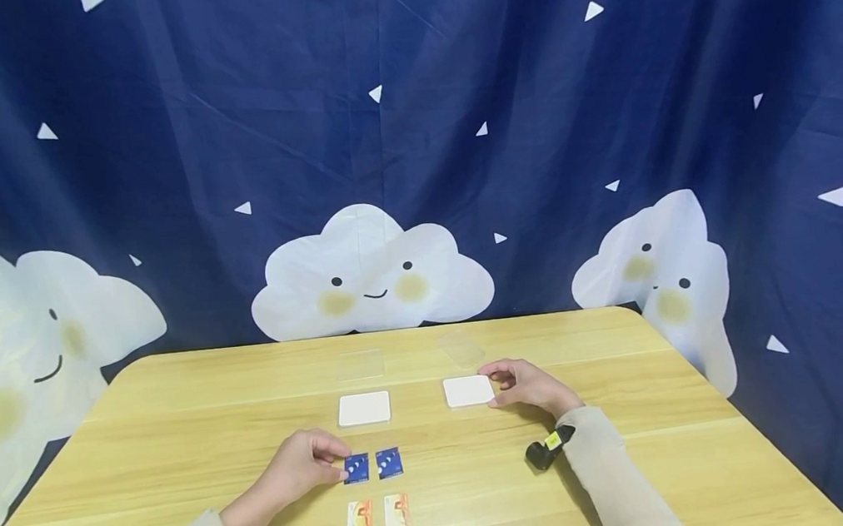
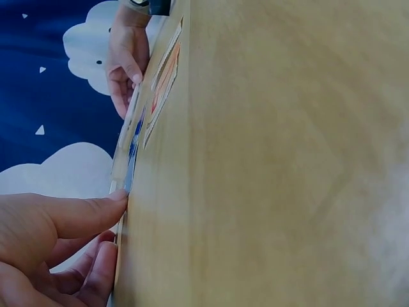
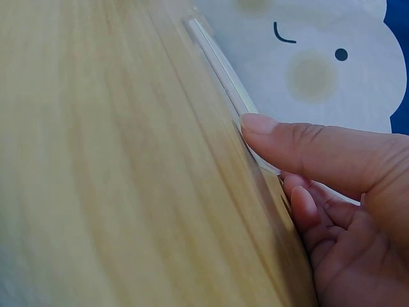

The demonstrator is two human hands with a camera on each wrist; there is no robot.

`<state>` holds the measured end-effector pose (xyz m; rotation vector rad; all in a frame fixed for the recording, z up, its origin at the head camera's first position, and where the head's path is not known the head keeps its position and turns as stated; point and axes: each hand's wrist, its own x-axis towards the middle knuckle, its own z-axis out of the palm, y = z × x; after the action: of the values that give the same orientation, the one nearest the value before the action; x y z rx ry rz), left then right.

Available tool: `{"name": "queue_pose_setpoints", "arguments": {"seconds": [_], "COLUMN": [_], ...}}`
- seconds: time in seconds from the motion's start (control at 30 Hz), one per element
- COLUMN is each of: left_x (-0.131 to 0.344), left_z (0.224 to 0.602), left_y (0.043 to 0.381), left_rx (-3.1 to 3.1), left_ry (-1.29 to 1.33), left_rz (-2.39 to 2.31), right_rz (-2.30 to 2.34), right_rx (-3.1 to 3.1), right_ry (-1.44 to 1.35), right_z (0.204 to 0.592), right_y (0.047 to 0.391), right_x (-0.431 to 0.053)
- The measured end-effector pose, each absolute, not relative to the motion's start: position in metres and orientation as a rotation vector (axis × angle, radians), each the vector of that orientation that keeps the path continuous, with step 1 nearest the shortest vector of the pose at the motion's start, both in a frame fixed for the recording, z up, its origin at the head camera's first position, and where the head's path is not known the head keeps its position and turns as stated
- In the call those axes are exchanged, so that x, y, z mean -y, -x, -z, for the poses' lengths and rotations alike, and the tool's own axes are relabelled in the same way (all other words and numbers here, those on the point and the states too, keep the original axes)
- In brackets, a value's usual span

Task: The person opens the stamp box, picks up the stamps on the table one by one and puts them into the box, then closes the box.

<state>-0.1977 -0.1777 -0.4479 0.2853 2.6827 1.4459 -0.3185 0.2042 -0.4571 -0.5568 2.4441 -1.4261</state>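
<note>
My left hand [image 1: 305,465] is at the left edge of a small blue card [image 1: 357,467] with white marks, its thumb and fingers pinching that edge. In the left wrist view the thumb [image 2: 89,214] meets the card's edge, seen almost side-on. A second blue card [image 1: 390,463] lies just right of it. With its thumb and index finger, my right hand [image 1: 526,387] holds the right side of a flat white rounded rectangle [image 1: 468,391]. In the right wrist view the thumb [image 3: 275,134] presses its near corner.
Another white rounded rectangle [image 1: 363,408] lies to the left. Behind the pair are faint clear sheets, one left [image 1: 361,364] and one right [image 1: 462,349]. Two orange-and-white cards, left [image 1: 359,520] and right [image 1: 396,512], lie nearer. A dark blue curtain [image 1: 529,120] hangs behind the wooden table [image 1: 181,434].
</note>
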Motion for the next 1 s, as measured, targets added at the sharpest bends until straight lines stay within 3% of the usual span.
{"name": "queue_pose_setpoints", "arguments": {"seconds": [1.0], "left_x": [0.1749], "left_z": [0.4468], "left_y": [0.1996], "left_rx": [-2.612], "left_ry": [-0.256], "left_rz": [-1.451], "right_rz": [1.428], "right_rx": [-2.44], "right_ry": [0.543], "right_z": [0.4579], "right_y": [0.3199], "right_x": [-0.2048]}}
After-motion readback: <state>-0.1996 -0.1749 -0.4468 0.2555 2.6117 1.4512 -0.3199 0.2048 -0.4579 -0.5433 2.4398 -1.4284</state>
